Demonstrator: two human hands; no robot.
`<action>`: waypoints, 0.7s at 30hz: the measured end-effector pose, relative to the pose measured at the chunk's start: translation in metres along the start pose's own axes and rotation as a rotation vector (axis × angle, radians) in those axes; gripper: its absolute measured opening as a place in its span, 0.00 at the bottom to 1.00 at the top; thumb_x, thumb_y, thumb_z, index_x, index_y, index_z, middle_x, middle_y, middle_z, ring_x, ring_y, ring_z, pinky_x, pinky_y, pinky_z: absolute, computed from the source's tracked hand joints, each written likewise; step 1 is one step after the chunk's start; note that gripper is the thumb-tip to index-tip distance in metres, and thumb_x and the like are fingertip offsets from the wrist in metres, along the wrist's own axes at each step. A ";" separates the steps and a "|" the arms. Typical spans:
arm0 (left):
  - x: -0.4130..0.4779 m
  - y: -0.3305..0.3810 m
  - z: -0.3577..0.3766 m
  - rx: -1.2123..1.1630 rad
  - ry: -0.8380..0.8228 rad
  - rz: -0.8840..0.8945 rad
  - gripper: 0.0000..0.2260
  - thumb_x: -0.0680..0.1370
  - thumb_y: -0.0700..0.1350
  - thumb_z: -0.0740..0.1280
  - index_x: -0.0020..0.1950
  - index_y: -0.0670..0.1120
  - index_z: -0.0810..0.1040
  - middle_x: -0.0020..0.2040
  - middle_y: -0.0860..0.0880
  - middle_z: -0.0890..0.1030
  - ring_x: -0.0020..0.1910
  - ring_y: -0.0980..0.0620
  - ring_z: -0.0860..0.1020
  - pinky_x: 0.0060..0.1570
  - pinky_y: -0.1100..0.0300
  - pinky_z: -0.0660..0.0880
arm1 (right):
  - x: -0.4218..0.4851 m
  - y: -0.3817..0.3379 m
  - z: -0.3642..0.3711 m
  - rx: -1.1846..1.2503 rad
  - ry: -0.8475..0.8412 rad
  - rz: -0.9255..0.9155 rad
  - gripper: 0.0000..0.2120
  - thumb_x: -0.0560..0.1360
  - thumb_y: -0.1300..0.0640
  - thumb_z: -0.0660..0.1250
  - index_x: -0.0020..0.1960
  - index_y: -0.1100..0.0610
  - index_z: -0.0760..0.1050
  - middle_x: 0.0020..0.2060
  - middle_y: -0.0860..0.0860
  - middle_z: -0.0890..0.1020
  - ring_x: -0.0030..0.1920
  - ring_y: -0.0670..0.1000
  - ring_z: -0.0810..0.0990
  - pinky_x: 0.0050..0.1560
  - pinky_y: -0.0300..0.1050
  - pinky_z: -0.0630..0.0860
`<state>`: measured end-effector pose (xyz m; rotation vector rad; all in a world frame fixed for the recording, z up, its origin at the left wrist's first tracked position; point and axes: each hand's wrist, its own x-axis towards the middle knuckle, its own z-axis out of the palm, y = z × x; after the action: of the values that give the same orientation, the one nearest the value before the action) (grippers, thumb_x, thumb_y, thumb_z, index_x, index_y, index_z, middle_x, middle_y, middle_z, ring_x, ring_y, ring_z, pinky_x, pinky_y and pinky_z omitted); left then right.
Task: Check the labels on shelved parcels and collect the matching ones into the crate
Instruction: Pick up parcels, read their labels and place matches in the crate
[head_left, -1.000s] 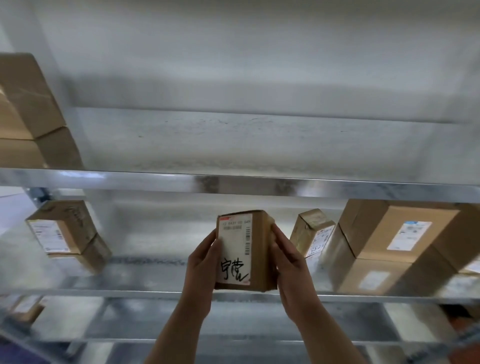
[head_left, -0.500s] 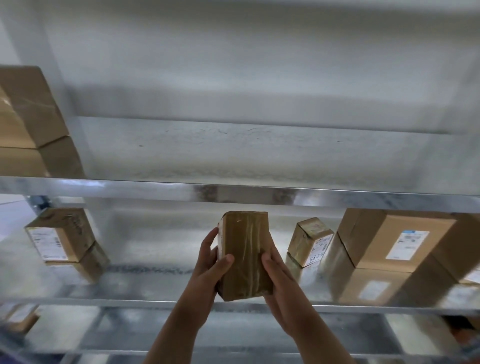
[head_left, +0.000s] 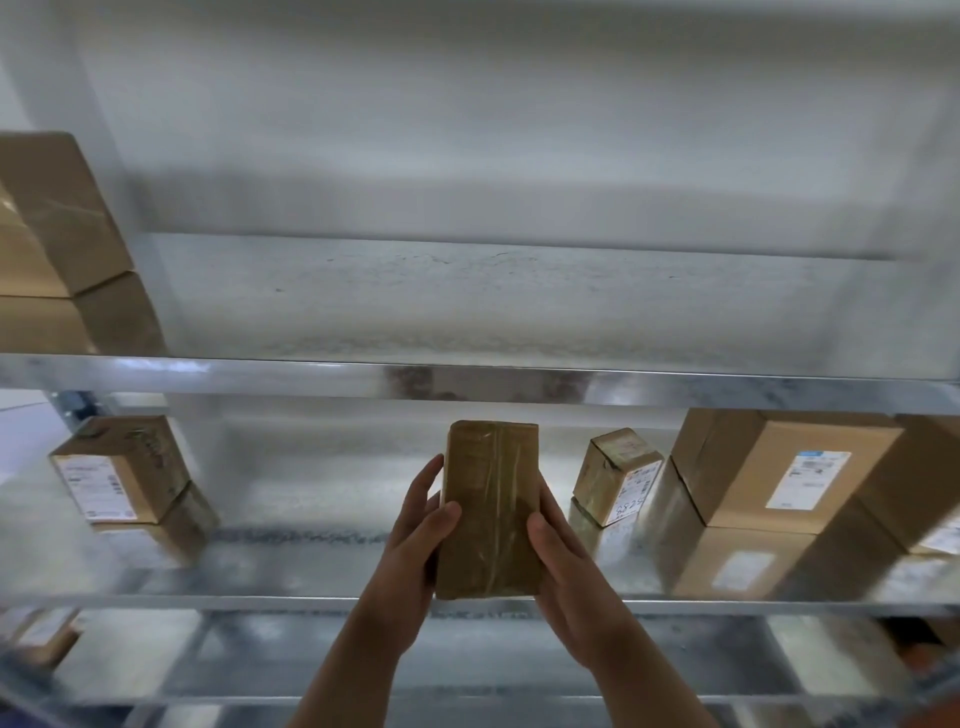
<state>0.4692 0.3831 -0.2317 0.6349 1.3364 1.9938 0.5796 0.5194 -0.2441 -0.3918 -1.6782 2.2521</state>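
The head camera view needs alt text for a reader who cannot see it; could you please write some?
Two bare hands, left hand and right hand, hold a small taped cardboard parcel upright before a metal shelf, its plain side toward the camera. Labelled boxes stand on the shelf at left and right.

The shiny metal shelf (head_left: 291, 566) holds a labelled brown box (head_left: 122, 475) on the left, a small taped box (head_left: 618, 475) and a big cardboard box (head_left: 779, 465) on the right, maybe touching.
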 end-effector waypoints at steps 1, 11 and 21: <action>-0.001 0.002 0.001 -0.010 -0.016 0.002 0.27 0.78 0.53 0.65 0.77 0.52 0.68 0.66 0.45 0.82 0.63 0.40 0.82 0.54 0.45 0.83 | -0.002 -0.001 -0.001 -0.016 0.014 0.021 0.50 0.70 0.31 0.75 0.84 0.50 0.58 0.75 0.52 0.76 0.74 0.57 0.76 0.74 0.68 0.71; 0.010 -0.016 -0.013 -0.203 0.067 -0.051 0.19 0.83 0.45 0.63 0.75 0.47 0.73 0.68 0.37 0.80 0.65 0.35 0.79 0.65 0.33 0.74 | 0.001 -0.001 -0.005 0.059 0.118 -0.027 0.20 0.83 0.50 0.62 0.73 0.54 0.74 0.66 0.56 0.83 0.68 0.59 0.81 0.72 0.69 0.73; 0.023 -0.009 0.003 0.082 0.094 0.048 0.19 0.85 0.51 0.59 0.77 0.55 0.70 0.65 0.46 0.83 0.63 0.43 0.83 0.61 0.41 0.79 | 0.014 -0.009 -0.009 0.029 0.099 -0.092 0.24 0.89 0.46 0.44 0.81 0.47 0.63 0.72 0.57 0.79 0.73 0.60 0.77 0.73 0.66 0.72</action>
<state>0.4579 0.4047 -0.2380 0.6225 1.4777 2.0377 0.5709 0.5351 -0.2379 -0.4044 -1.5796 2.1525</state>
